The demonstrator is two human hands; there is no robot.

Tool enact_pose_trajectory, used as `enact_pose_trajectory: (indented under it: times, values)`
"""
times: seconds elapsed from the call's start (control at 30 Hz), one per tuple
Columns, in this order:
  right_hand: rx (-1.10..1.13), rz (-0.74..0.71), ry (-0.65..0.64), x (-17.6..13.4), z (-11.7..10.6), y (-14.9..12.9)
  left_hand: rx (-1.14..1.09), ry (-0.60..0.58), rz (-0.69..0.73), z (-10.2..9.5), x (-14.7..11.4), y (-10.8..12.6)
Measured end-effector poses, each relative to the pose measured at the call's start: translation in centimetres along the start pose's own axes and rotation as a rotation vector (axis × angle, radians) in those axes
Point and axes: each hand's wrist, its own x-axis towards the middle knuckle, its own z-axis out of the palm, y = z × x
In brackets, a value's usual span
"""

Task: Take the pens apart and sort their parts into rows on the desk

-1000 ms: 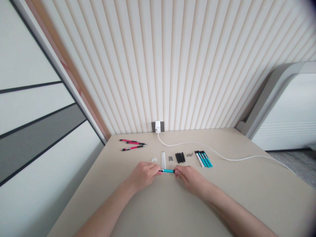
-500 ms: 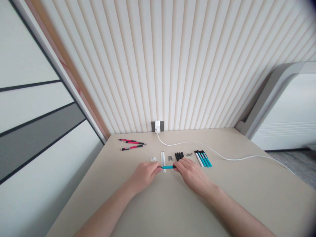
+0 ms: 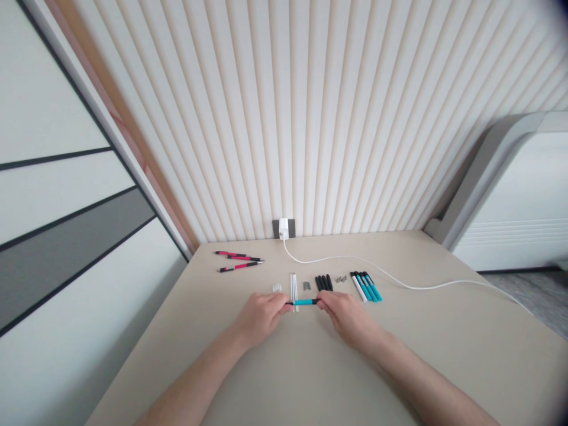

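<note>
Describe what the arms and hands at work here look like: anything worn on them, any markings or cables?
They are a person's: the left hand and the right hand are bare, with no gloves. The forearms are uncovered as far as they show, with no sleeve, watch, bracelet or cable visible. I see no markings; finer details are too small to tell.

On the table point(image 3: 275, 378), left of the frame's centre, three pens point(image 3: 240, 266) are lying. Below the middle, one pen point(image 3: 304, 302) is stretching between the left hand point(image 3: 262, 315) and the right hand point(image 3: 344, 313), above the rods point(image 3: 293, 285). Right of the rods, grips point(image 3: 323, 283) and then barrels point(image 3: 365, 287) are lying. Behind, a cable point(image 3: 328, 258) is running rightward from a plug point(image 3: 283, 228).
</note>
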Motion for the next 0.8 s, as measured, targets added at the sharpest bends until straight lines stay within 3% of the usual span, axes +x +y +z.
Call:
enact_pose_trajectory:
  times: [0.17,0.27,0.33,0.43,0.57,0.63,0.7,0.8]
  values:
    - [-0.231,-0.252,0.093,-0.4,-0.7,-0.3,-0.621,-0.349,-0.427,-0.8,0.1,0.6]
    - [-0.286,-0.338,0.123,-0.7,-1.2,-0.9,-0.843,-0.485,-0.509,-1.1,0.1,0.4]
    - [-0.245,-0.307,0.154,-0.6,-1.1,-1.1,-0.715,-0.407,-0.439,-0.9,0.0,0.1]
    - [-0.010,-0.166,0.123,-0.3,-0.7,-0.9,-0.249,-0.126,-0.165,-0.4,-0.1,-0.6]
    - [0.440,-0.002,-0.178,-0.4,-0.8,-0.5,0.234,0.102,0.212,-0.8,-0.2,-1.6]
    - [0.609,0.042,-0.333,-0.6,-1.2,-0.4,0.343,0.163,0.321,-1.2,-0.2,-1.7]
    - [0.648,0.057,-0.381,-0.6,-1.4,-0.3,0.368,0.180,0.376,-1.3,-0.2,-1.6]
    - [0.414,0.072,-0.203,-0.4,-0.9,0.1,0.254,0.113,0.287,-0.8,-0.2,-1.1]
